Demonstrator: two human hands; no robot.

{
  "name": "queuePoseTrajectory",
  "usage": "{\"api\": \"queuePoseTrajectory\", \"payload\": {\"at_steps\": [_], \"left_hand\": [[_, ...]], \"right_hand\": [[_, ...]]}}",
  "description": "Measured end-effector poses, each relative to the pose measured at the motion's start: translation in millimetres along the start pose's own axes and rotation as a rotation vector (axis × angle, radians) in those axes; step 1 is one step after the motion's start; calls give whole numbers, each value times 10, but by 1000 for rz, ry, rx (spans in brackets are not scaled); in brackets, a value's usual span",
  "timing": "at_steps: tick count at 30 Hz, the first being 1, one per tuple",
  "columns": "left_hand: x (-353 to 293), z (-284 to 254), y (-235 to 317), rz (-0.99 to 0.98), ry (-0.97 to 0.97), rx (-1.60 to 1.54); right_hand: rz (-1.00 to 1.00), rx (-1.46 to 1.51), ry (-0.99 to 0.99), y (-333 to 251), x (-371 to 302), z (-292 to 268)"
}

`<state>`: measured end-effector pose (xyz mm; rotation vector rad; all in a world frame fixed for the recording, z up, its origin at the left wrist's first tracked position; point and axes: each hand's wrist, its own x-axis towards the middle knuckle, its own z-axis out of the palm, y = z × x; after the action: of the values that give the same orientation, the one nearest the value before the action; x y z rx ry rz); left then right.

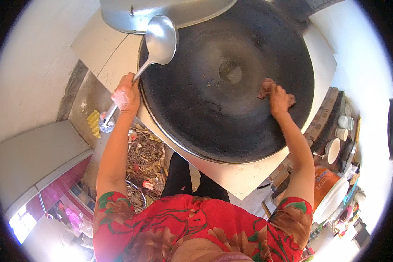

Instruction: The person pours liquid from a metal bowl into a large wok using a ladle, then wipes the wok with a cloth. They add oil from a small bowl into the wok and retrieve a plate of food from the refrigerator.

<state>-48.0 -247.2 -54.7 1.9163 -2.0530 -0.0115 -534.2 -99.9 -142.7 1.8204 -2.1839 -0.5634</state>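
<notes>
A large black wok (196,118) is set into a pale stove top, with a small puddle of liquid (231,73) at its middle. My left hand (126,94) is closed round the handle of a metal ladle (160,39) at the wok's left rim. The ladle's bowl points away from me and lies over the far left edge. Inside the wok, on its right side, my right hand (280,99) grips a brownish cloth (265,88). Part of the cloth sticks out past the fingers against the wok's surface.
A big metal lid (170,13) stands behind the wok. The pale stove top (240,177) has a corner toward me. Dry twigs and leaves (146,161) lie on the floor at the left. Bowls (332,150) and an orange bucket (325,185) stand at the right.
</notes>
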Motion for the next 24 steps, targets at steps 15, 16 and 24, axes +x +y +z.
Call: {"api": "queuePoseTrajectory", "payload": {"at_steps": [15, 16, 24], "left_hand": [[35, 8, 35, -15, -5, -2], [44, 4, 43, -23, -10, 5], [51, 9, 45, -5, -17, -12]], "right_hand": [[25, 1017, 416, -264, 470, -693], [48, 811, 484, 76, 627, -669], [303, 42, 466, 663, 1095, 160]]}}
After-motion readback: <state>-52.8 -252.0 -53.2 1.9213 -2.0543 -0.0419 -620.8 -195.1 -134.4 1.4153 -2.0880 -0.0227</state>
